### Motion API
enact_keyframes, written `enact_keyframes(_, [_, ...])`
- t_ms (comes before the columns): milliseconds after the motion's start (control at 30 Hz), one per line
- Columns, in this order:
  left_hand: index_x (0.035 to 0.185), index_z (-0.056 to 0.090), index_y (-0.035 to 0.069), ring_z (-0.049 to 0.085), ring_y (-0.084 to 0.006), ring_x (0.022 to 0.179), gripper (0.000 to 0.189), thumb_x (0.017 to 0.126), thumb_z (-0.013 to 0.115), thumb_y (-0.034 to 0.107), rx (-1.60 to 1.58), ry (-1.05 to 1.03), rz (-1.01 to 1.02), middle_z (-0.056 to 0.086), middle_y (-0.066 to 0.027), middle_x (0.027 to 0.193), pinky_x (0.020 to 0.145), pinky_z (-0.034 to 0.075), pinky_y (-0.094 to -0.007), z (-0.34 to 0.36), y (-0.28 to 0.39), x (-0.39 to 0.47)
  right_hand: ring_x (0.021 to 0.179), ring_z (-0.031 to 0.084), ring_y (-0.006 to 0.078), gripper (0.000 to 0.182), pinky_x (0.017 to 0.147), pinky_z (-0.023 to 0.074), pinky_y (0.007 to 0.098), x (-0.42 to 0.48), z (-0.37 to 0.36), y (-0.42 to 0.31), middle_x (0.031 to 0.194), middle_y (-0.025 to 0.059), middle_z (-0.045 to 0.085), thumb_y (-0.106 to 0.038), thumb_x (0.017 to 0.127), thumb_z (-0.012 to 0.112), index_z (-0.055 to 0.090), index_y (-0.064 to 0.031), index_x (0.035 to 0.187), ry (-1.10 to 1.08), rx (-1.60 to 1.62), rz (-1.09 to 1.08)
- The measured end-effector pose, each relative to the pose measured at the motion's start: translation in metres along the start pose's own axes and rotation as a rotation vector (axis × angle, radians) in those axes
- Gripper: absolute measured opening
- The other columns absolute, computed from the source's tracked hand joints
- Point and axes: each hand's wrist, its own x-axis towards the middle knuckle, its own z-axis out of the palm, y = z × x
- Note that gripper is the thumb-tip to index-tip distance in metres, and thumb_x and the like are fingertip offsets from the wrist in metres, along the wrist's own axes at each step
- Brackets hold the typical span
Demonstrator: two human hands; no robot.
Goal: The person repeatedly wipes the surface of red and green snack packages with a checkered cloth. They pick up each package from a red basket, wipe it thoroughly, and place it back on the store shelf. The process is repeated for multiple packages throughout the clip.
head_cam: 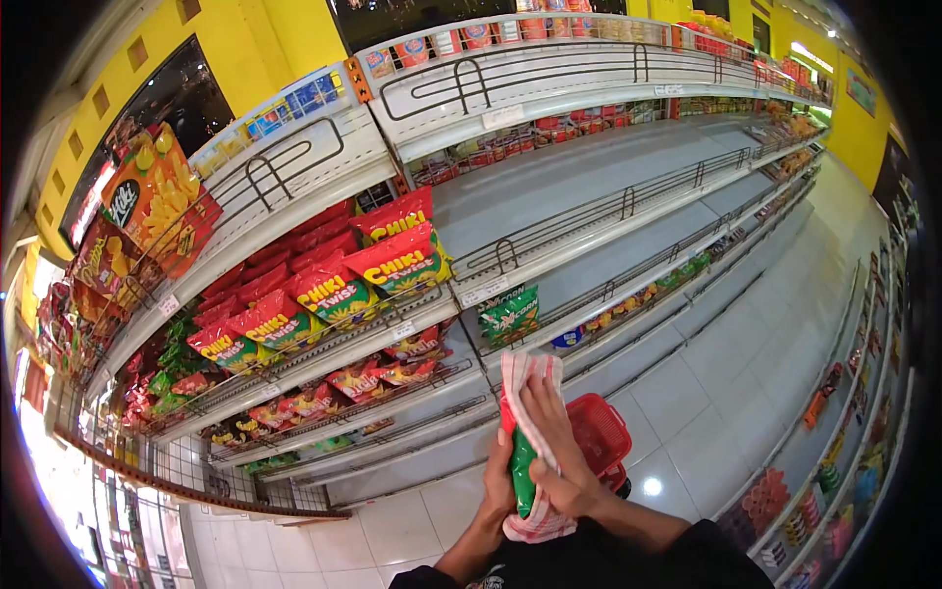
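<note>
A red and green snack bag (523,464) stands edge-on between my two hands in front of my body. My left hand (500,471) holds it from the left side. Against its right face, my right hand (559,449) presses a white cloth with red stripes (533,366). The cloth hangs out above and below my right hand. Most of the bag's front is hidden by the angle and the cloth. Rows of red and green Chiki Twist bags (335,293) sit on the shelf ahead and to the left.
A red plastic basket (600,434) is on the tiled floor (662,397) beyond my right hand. Green Maxicorn bags (509,316) stand on a lower shelf. Wire rails (508,254) edge the long shelves (530,199). Another stocked shelf (817,471) lines the right side.
</note>
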Motion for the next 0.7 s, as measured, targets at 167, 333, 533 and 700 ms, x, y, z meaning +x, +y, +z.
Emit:
enact_keyframes(167, [0.155, 0.016, 0.006, 0.025, -0.0242, 0.144, 0.068, 0.102, 0.040, 0.041, 0.016, -0.057, 0.248, 0.024, -0.0118, 0.158, 0.119, 0.018, -0.0363, 0.016, 0.008, 0.000, 0.150, 0.002, 0.0357, 0.074, 0.119, 0.0006, 0.0445, 0.020, 0.009, 0.019, 0.162, 0.0201, 0.010, -0.039, 0.099, 0.043, 0.014, 0.0009, 0.154, 0.031, 0.228, 0.127])
enact_keyframes(333, [0.155, 0.019, 0.008, 0.023, -0.0247, 0.145, 0.057, 0.105, 0.032, 0.031, 0.015, 0.033, 0.321, 0.022, -0.0111, 0.159, 0.119, 0.017, -0.0364, 0.024, 0.018, 0.012, 0.151, 0.001, 0.0320, 0.075, 0.120, 0.0017, 0.0448, 0.009, 0.016, 0.018, 0.162, 0.0192, 0.008, -0.042, 0.099, 0.043, 0.014, -0.0010, 0.155, -0.107, 0.096, 0.070])
enact_keyframes(533, [0.152, 0.025, 0.006, 0.037, -0.0260, 0.137, 0.054, 0.104, 0.034, 0.028, -0.078, 0.172, 0.138, 0.036, -0.0139, 0.149, 0.116, 0.025, -0.0372, -0.026, -0.019, 0.016, 0.149, 0.010, 0.0367, 0.076, 0.119, 0.0029, 0.0503, -0.017, 0.031, 0.009, 0.159, 0.0227, 0.017, -0.048, 0.098, 0.038, 0.020, 0.0004, 0.153, -0.309, -0.123, -0.046])
enact_keyframes(700, [0.152, 0.026, 0.005, 0.042, -0.0270, 0.134, 0.054, 0.103, 0.037, 0.026, -0.326, 0.141, 0.084, 0.042, -0.0156, 0.146, 0.115, 0.029, -0.0377, -0.006, 0.002, 0.025, 0.148, 0.015, 0.0394, 0.078, 0.118, 0.0045, 0.0535, -0.052, 0.042, 0.021, 0.158, 0.0250, 0.018, -0.050, 0.098, 0.039, 0.020, 0.0014, 0.153, -0.232, -0.180, -0.069])
